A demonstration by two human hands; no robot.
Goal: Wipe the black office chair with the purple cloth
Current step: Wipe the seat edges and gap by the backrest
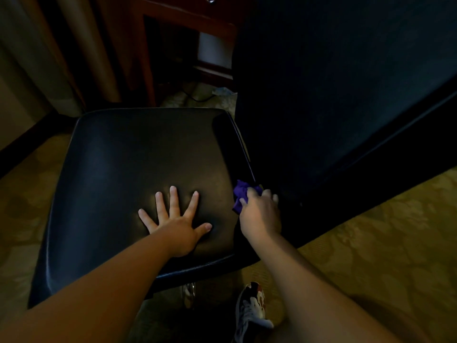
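The black office chair (128, 164) fills the middle of the view, its glossy leather seat facing up and its tall dark backrest (333, 95) rising at the right. My left hand (173, 219) lies flat on the seat with the fingers spread, holding nothing. My right hand (259, 214) grips the crumpled purple cloth (241, 194) and presses it into the crease where the seat's right edge meets the backrest. Part of the cloth is hidden under my fingers.
A dark wooden desk (173, 26) stands behind the chair, with a cable and a white object under it. A curtain (37, 58) hangs at the left. Patterned yellow carpet (383, 243) surrounds the chair. My shoe (252, 310) and a chrome chair part (189, 293) are below the seat.
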